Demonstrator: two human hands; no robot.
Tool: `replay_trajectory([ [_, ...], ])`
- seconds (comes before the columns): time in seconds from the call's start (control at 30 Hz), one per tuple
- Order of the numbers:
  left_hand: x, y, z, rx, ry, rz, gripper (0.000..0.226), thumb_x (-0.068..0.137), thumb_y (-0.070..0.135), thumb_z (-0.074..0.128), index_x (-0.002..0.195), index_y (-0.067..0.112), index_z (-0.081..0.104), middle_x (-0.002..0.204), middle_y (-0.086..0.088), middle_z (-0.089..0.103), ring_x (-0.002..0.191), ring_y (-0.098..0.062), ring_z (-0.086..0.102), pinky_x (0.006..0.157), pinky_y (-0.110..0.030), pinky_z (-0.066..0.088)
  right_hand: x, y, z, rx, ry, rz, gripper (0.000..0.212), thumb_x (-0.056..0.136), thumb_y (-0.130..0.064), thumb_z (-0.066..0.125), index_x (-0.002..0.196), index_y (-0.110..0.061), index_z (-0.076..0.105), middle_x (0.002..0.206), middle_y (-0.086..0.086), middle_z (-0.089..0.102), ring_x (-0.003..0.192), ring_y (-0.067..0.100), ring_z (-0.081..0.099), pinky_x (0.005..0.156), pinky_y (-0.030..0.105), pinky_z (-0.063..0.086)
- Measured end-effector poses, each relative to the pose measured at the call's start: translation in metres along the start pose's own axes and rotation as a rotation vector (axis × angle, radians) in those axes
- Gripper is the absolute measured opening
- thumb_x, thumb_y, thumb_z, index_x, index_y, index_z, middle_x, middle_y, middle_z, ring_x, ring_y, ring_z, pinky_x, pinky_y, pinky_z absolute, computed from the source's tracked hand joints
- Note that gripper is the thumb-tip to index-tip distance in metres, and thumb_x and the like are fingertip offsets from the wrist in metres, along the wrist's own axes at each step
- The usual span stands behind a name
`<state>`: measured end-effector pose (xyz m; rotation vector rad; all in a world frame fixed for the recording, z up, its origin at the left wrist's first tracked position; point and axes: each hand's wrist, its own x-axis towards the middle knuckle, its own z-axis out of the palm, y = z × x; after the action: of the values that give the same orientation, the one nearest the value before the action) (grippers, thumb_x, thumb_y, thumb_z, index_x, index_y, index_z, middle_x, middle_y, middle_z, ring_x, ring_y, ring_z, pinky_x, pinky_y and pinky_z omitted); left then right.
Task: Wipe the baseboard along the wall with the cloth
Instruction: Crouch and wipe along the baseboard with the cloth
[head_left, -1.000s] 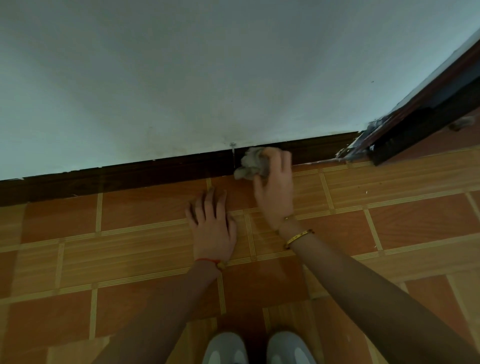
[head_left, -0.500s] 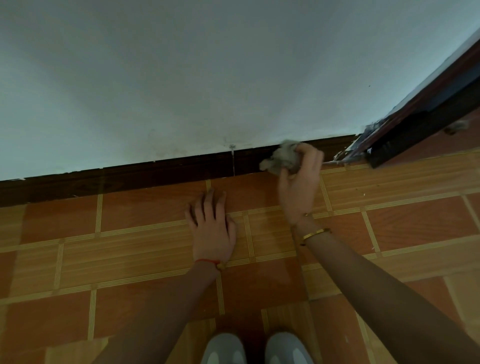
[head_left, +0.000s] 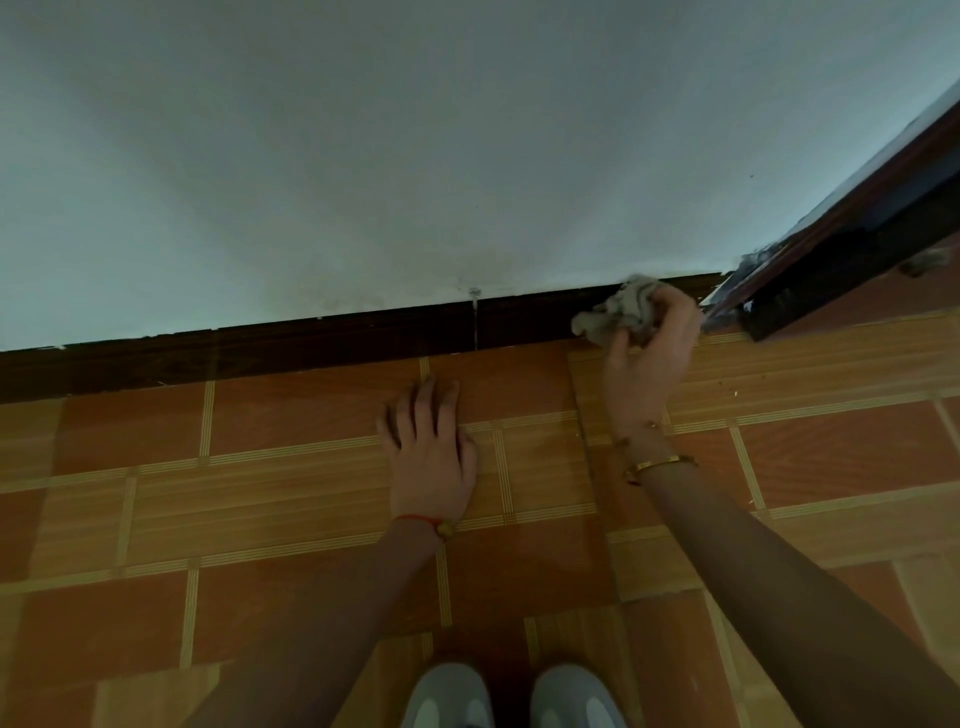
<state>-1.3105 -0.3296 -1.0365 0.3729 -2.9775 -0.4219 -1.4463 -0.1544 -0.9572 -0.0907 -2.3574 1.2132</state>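
Our right hand (head_left: 647, 358), its grip bunched around the grey cloth (head_left: 621, 312), has slid toward 3 o'clock along the dark baseboard (head_left: 311, 343), nearly reaching the door frame (head_left: 831, 249); this stretch looks almost finished. Our left hand (head_left: 428, 452) stays spread flat on the floor (head_left: 260, 499).

A plain pale wall (head_left: 415, 145) fills the upper half of the head view, dimly lit and faintly bluish, with small scuffs near its foot. Below it lies a floor (head_left: 291, 499) of orange-brown wood-grain tiles set in a blocky pattern, crossed by thin pale striped bands. At the upper right a dark reddish-brown door frame (head_left: 852, 228) runs at a slant, with chipped paint at its base and more tiled floor beyond it
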Motion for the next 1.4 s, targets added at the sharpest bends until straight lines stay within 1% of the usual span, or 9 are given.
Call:
replay_trajectory([
  [0.1,0.000,0.001,0.001,0.006,0.003,-0.005,0.055,0.096,0.031,0.040,0.148,0.014,0.047,0.152,-0.014,0.044,0.140,-0.038,0.038,0.116,-0.065,0.024,-0.010,-0.008,0.007,-0.011,-0.127,-0.077,0.043,0.076,0.014,0.061,0.116,0.001,0.051,0.119,0.018,0.048,0.106,0.004,0.043,0.086,0.002,0.039],
  [0.23,0.000,0.000,0.001,0.006,0.005,0.003,0.055,0.096,0.032,0.040,0.147,0.013,0.048,0.153,-0.014,0.044,0.140,-0.038,0.038,0.116,-0.064,0.024,-0.039,-0.031,0.033,0.042,-0.408,-0.226,0.050,0.076,0.010,0.060,0.118,-0.013,0.047,0.120,0.006,0.043,0.102,0.015,0.051,0.082,0.026,0.054],
  [0.3,0.000,-0.001,0.001,0.004,-0.002,0.007,0.055,0.097,0.032,0.038,0.148,0.013,0.047,0.153,-0.014,0.043,0.141,-0.038,0.038,0.116,-0.064,0.023,-0.045,-0.035,0.040,0.051,-0.449,-0.267,0.050,0.077,0.010,0.059,0.118,-0.015,0.045,0.119,0.004,0.041,0.101,0.017,0.052,0.079,0.027,0.054],
  [0.43,0.000,-0.001,-0.001,-0.005,-0.015,-0.001,0.055,0.097,0.033,0.037,0.148,0.015,0.046,0.154,-0.013,0.043,0.141,-0.037,0.037,0.117,-0.065,0.023,-0.029,-0.021,0.025,0.059,-0.250,-0.124,0.045,0.077,0.012,0.061,0.117,-0.006,0.051,0.119,0.011,0.048,0.103,0.004,0.045,0.084,0.005,0.041],
  [0.6,-0.001,0.000,-0.001,0.009,-0.023,-0.005,0.055,0.097,0.032,0.038,0.149,0.014,0.046,0.154,-0.013,0.042,0.142,-0.037,0.037,0.117,-0.064,0.023,0.012,0.010,-0.003,0.032,0.127,0.092,0.040,0.076,0.011,0.056,0.114,0.000,0.053,0.119,0.016,0.053,0.109,0.020,0.053,0.091,0.023,0.049],
  [0.87,-0.001,0.000,0.000,0.026,0.015,0.009,0.055,0.096,0.032,0.039,0.147,0.013,0.048,0.152,-0.014,0.044,0.139,-0.037,0.039,0.116,-0.064,0.024,-0.025,-0.021,0.017,0.052,-0.257,-0.094,0.043,0.075,0.017,0.059,0.113,-0.001,0.053,0.117,0.015,0.048,0.103,0.010,0.047,0.083,-0.001,0.039],
  [1.13,0.000,0.002,-0.002,0.031,-0.008,-0.003,0.056,0.096,0.032,0.037,0.148,0.013,0.047,0.153,-0.015,0.043,0.139,-0.038,0.038,0.117,-0.064,0.023,-0.027,-0.030,0.023,0.131,-0.122,-0.017,0.041,0.074,0.016,0.058,0.112,0.000,0.052,0.113,0.015,0.048,0.100,0.014,0.051,0.079,0.004,0.043],
  [1.23,0.000,0.002,-0.002,0.039,-0.022,-0.009,0.056,0.097,0.033,0.037,0.148,0.013,0.046,0.154,-0.015,0.042,0.140,-0.039,0.037,0.117,-0.064,0.022,-0.040,-0.040,0.033,0.146,-0.227,-0.098,0.042,0.075,0.013,0.059,0.113,-0.005,0.051,0.115,0.009,0.045,0.100,0.010,0.049,0.082,0.013,0.046],
  [1.4,-0.001,-0.002,0.002,0.076,-0.032,0.021,0.056,0.097,0.036,0.038,0.146,0.008,0.041,0.151,-0.021,0.043,0.140,-0.044,0.036,0.116,-0.067,0.022,-0.066,-0.066,0.060,0.150,-0.489,-0.257,0.046,0.078,0.008,0.057,0.120,-0.009,0.050,0.118,0.008,0.045,0.103,0.026,0.052,0.081,0.042,0.052],
])
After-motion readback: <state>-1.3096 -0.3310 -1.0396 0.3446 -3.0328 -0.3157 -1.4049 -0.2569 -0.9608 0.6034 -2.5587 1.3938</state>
